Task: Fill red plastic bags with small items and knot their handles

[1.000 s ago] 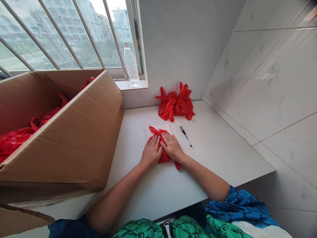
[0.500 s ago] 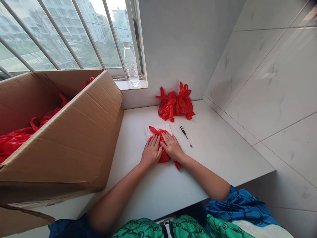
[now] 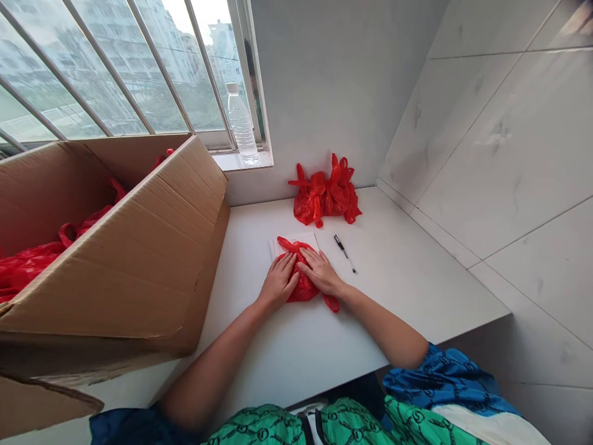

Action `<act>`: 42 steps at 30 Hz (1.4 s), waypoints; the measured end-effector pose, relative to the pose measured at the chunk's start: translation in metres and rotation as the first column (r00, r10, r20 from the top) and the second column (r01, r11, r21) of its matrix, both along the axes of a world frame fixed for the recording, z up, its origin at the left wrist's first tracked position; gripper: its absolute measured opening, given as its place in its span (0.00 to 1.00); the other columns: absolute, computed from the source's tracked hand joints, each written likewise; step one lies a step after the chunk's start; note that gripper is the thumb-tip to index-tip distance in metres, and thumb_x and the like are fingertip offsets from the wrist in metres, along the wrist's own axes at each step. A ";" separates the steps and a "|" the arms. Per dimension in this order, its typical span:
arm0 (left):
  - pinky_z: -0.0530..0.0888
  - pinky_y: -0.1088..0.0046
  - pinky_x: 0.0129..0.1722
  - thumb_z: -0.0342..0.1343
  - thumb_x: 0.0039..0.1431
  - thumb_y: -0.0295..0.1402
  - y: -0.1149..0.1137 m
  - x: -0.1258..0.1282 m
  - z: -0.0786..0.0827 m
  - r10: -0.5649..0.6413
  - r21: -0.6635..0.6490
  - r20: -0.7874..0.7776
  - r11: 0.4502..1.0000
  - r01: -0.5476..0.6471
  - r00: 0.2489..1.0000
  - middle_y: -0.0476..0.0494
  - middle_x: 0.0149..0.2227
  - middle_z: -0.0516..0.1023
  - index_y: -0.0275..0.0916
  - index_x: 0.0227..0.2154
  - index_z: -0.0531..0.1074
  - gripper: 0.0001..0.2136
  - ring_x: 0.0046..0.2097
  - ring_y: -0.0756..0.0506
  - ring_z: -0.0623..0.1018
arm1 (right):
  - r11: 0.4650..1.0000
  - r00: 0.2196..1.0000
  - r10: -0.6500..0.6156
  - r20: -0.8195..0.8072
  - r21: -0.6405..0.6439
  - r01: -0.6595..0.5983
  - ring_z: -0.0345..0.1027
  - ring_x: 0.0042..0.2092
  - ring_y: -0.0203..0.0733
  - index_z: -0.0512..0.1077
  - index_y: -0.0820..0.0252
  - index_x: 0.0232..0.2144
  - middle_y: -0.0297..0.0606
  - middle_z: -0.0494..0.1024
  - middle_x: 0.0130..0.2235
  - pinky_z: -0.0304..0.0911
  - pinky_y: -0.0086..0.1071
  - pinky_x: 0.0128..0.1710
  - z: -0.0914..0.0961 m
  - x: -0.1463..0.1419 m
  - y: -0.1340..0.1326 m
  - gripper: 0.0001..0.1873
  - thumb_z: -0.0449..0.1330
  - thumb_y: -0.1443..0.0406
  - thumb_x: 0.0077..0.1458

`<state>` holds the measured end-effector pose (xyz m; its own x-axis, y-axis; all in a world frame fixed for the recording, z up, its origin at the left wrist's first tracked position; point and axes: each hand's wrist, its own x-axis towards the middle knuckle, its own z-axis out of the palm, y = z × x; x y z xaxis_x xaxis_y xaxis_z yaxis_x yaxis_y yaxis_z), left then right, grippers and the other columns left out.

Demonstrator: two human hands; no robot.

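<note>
A red plastic bag (image 3: 303,289) lies on the white table in front of me, with one handle loop sticking out at the upper left and another at the lower right. My left hand (image 3: 278,281) rests flat on its left side, fingers stretched out. On its right side lies my right hand (image 3: 320,272), also with fingers extended. Whatever the bag holds is hidden. Beneath the bag's far side is a white sheet of paper or notebook (image 3: 311,238), mostly covered. A black-capped pen (image 3: 343,252) lies just right of the paper.
Two or so tied red bags (image 3: 327,194) sit against the wall at the table's back. A large open cardboard box (image 3: 139,253) with more red bags (image 3: 32,266) inside stands at left. A clear water bottle (image 3: 241,127) stands on the windowsill. Tiled wall at right.
My hands have moved slightly apart, showing more of the bag between them. The view has shifted a little. The other things lie as before.
</note>
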<state>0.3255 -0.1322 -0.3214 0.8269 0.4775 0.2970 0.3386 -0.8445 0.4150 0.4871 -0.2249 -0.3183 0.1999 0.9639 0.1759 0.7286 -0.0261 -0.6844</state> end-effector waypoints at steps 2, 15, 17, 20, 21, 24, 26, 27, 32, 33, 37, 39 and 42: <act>0.63 0.58 0.65 0.43 0.69 0.39 0.005 -0.007 0.009 -0.003 -0.076 0.102 0.997 0.011 0.995 0.40 0.64 0.66 0.40 0.63 0.63 0.22 0.65 0.42 0.65 | 0.996 0.986 -0.024 -0.163 0.082 0.037 0.58 0.65 0.43 0.61 0.54 0.65 0.39 0.66 0.64 0.51 0.43 0.66 0.006 0.014 -0.004 0.28 0.41 0.52 0.68; 0.74 0.64 0.40 0.62 0.53 0.51 -0.025 -0.026 0.029 0.085 0.082 -0.028 0.993 -0.082 0.996 0.42 0.48 0.75 0.44 0.50 0.69 0.25 0.47 0.39 0.76 | 0.992 0.990 -0.120 -0.070 0.032 0.123 0.69 0.29 0.39 0.74 0.54 0.47 0.31 0.77 0.28 0.63 0.32 0.33 0.020 0.040 -0.021 0.17 0.53 0.55 0.62; 0.74 0.66 0.39 0.59 0.57 0.47 -0.024 -0.024 0.027 0.119 0.043 -0.013 0.992 -0.118 0.993 0.43 0.48 0.77 0.44 0.50 0.71 0.20 0.47 0.39 0.76 | 0.992 0.990 -0.121 -0.079 0.026 0.123 0.70 0.29 0.39 0.74 0.55 0.48 0.31 0.77 0.28 0.63 0.31 0.33 0.021 0.037 -0.021 0.18 0.53 0.55 0.62; 0.71 0.71 0.36 0.51 0.64 0.45 -0.018 -0.025 0.025 0.204 -0.214 0.093 0.960 -0.180 0.975 0.45 0.40 0.79 0.43 0.47 0.74 0.16 0.40 0.43 0.77 | 0.992 0.981 -0.115 -0.159 0.037 0.122 0.72 0.30 0.40 0.73 0.56 0.49 0.32 0.77 0.27 0.64 0.31 0.35 0.021 0.037 -0.020 0.18 0.53 0.54 0.63; 0.70 0.73 0.34 0.49 0.66 0.45 -0.015 -0.026 0.024 0.235 -0.332 0.147 0.927 -0.176 0.961 0.46 0.37 0.79 0.41 0.45 0.75 0.16 0.37 0.45 0.77 | 0.992 0.973 -0.109 -0.201 0.038 0.119 0.72 0.29 0.39 0.72 0.56 0.49 0.31 0.77 0.27 0.65 0.32 0.35 0.021 0.037 -0.020 0.19 0.52 0.54 0.63; 0.68 0.76 0.32 0.49 0.65 0.48 -0.010 -0.027 0.024 0.309 -0.615 0.295 0.785 -0.068 0.904 0.47 0.33 0.77 0.37 0.39 0.76 0.20 0.34 0.47 0.74 | 0.993 0.935 -0.094 -0.342 0.034 0.112 0.71 0.26 0.37 0.70 0.56 0.50 0.31 0.78 0.27 0.66 0.32 0.34 0.024 0.034 -0.021 0.21 0.52 0.50 0.63; 0.67 0.76 0.32 0.51 0.63 0.49 -0.009 -0.027 0.024 0.328 -0.719 0.347 0.694 0.024 0.879 0.47 0.32 0.76 0.35 0.38 0.76 0.20 0.33 0.48 0.72 | 0.994 0.905 -0.072 -0.418 0.041 0.098 0.71 0.26 0.37 0.68 0.56 0.51 0.31 0.78 0.28 0.66 0.32 0.34 0.026 0.030 -0.022 0.24 0.51 0.48 0.63; 0.67 0.76 0.32 0.52 0.63 0.50 -0.010 -0.026 0.024 0.334 -0.757 0.356 0.650 0.060 0.873 0.48 0.32 0.75 0.35 0.38 0.76 0.20 0.33 0.49 0.72 | 0.996 0.894 -0.051 -0.444 0.048 0.080 0.71 0.27 0.37 0.67 0.56 0.53 0.31 0.78 0.28 0.66 0.32 0.34 0.027 0.027 -0.022 0.25 0.51 0.47 0.63; 0.69 0.77 0.31 0.55 0.61 0.49 -0.012 -0.025 0.030 0.315 -0.796 0.341 0.598 0.094 0.886 0.47 0.31 0.73 0.36 0.34 0.77 0.19 0.32 0.50 0.71 | 0.989 0.866 0.061 -0.496 0.144 0.013 0.70 0.30 0.38 0.71 0.55 0.47 0.32 0.77 0.31 0.67 0.33 0.35 0.026 0.017 -0.021 0.23 0.60 0.47 0.57; 0.69 0.77 0.31 0.57 0.60 0.48 -0.012 -0.025 0.032 0.325 -0.763 0.353 0.642 0.069 0.877 0.47 0.32 0.74 0.36 0.33 0.77 0.18 0.32 0.50 0.71 | 0.984 0.855 0.059 -0.515 0.176 0.038 0.70 0.30 0.38 0.72 0.56 0.42 0.32 0.76 0.31 0.67 0.33 0.35 0.025 0.017 -0.020 0.20 0.62 0.48 0.55; 0.71 0.78 0.30 0.64 0.55 0.44 -0.009 -0.028 0.038 0.443 -0.696 0.461 0.718 0.004 0.769 0.48 0.32 0.75 0.37 0.39 0.75 0.16 0.32 0.50 0.74 | 0.952 0.793 0.018 -0.609 0.252 0.172 0.68 0.29 0.37 0.71 0.57 0.32 0.32 0.73 0.28 0.68 0.33 0.33 0.025 0.017 -0.018 0.18 0.62 0.48 0.55; 0.72 0.78 0.28 0.63 0.56 0.44 -0.008 -0.029 0.038 0.450 -0.692 0.494 0.721 0.024 0.744 0.49 0.30 0.75 0.37 0.40 0.73 0.16 0.30 0.51 0.74 | 0.949 0.780 0.008 -0.626 0.250 0.191 0.69 0.30 0.38 0.72 0.58 0.33 0.32 0.73 0.27 0.69 0.33 0.32 0.027 0.017 -0.019 0.19 0.61 0.48 0.55; 0.75 0.74 0.31 0.60 0.59 0.44 -0.006 -0.030 0.034 0.408 -0.676 0.488 0.736 0.037 0.772 0.48 0.30 0.76 0.37 0.39 0.71 0.14 0.31 0.49 0.75 | 0.958 0.779 0.015 -0.627 0.233 0.168 0.72 0.33 0.39 0.71 0.58 0.42 0.33 0.74 0.30 0.70 0.34 0.35 0.030 0.016 -0.021 0.20 0.60 0.49 0.57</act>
